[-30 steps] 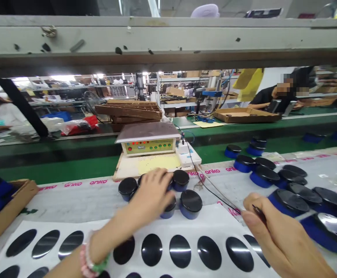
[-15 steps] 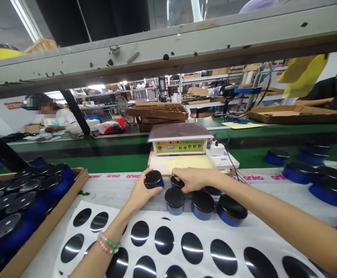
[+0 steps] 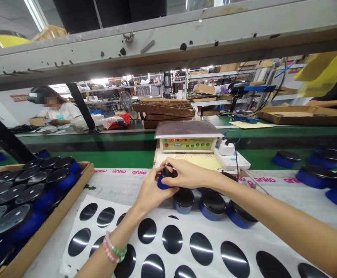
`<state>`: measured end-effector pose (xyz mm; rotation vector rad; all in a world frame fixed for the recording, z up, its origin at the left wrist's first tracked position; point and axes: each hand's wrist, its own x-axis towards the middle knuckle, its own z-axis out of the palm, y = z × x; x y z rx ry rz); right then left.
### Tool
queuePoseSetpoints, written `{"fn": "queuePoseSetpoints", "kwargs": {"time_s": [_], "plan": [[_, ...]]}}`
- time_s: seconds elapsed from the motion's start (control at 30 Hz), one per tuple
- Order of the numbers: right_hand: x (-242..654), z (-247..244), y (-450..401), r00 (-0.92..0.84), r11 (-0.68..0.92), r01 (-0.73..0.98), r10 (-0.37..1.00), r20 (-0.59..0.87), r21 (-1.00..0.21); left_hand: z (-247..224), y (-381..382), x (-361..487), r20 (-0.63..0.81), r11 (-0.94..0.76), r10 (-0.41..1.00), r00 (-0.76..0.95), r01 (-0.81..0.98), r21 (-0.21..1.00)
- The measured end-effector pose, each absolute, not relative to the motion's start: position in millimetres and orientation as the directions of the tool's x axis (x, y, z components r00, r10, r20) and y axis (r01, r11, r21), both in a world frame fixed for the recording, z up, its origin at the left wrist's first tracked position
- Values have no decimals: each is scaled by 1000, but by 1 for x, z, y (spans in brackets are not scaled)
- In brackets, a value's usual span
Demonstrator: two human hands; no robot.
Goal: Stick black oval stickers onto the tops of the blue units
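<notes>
Hands (image 3: 149, 191) have come together at one black-topped blue cylinder (image 3: 164, 181).

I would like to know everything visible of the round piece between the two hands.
The round piece looks like plastic, with a shiny black top facing up and a blue side. It is in front of the machine. The left hand holds it; the right hand's fingers reach over its top, hiding part of it.
</notes>
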<state>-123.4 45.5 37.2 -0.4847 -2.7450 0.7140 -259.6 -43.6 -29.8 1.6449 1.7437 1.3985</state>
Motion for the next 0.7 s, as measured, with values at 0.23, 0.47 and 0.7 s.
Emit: {"fn": "queuePoseSetpoints", "kwargs": {"time_s": [0.23,0.47,0.7], "plan": [[-126,27,36,-844,803,314,480,238,-506,-26,-51,-257,371,-166,903,-219,618,769],[-116,40,53,-874,822,330,451,178,-463,-8,-48,-275,356,-48,893,-275,729,683],[-94,15,77,-853,828,510,521,-15,-232,-21,-72,-365,235,217,862,-449,746,630]]}}
